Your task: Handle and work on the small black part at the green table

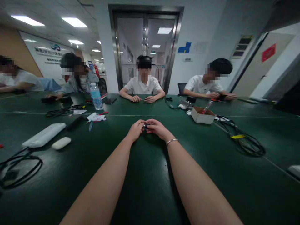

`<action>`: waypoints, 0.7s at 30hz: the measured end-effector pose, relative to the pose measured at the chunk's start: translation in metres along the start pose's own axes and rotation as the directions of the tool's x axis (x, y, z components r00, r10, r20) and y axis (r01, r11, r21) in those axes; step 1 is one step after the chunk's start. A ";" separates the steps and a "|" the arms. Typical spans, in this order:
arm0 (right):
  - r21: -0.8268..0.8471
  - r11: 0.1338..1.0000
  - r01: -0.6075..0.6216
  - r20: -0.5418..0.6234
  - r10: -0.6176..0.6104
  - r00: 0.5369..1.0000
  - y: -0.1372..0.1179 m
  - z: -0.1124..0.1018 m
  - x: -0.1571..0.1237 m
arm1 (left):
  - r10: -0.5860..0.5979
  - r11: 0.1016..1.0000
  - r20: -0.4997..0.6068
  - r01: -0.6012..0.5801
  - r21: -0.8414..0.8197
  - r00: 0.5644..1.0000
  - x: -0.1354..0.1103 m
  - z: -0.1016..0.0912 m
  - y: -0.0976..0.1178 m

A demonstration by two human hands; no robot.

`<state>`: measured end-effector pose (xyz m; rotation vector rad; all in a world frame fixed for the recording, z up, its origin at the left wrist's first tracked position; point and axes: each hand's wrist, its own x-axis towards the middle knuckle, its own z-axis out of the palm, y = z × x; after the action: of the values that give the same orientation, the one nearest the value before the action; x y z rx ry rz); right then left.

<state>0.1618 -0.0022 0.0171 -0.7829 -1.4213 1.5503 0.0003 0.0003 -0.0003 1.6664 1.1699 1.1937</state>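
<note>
Both my arms stretch forward over the dark green table (146, 175), and my hands meet near its middle. Between the fingertips is a small dark object with a shiny, silvery spot (145, 126); it is too small and too covered to name. My left hand (136, 130) pinches it from the left. From the other side, the fingers of my right hand (158, 128) close on it. A silver bracelet (172, 141) circles my right wrist. The fingers hide most of the object.
To the left are a water bottle (96, 97), paper scraps (96, 117), a white power strip (44, 135), a white mouse-like thing (61, 143) and black cables (21, 168). At right stand a cardboard box (203, 117) and coiled cable (250, 143). Several people sit across the table.
</note>
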 end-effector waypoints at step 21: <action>-0.306 0.952 0.012 -0.211 -0.081 0.974 0.018 0.028 -0.005 | -0.081 0.847 -0.143 0.144 0.512 0.986 -0.045 0.017 0.037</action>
<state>0.1358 -0.0186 0.0036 -1.0623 -1.5156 1.1792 0.0189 -0.0541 0.0176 1.8981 1.7608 0.9568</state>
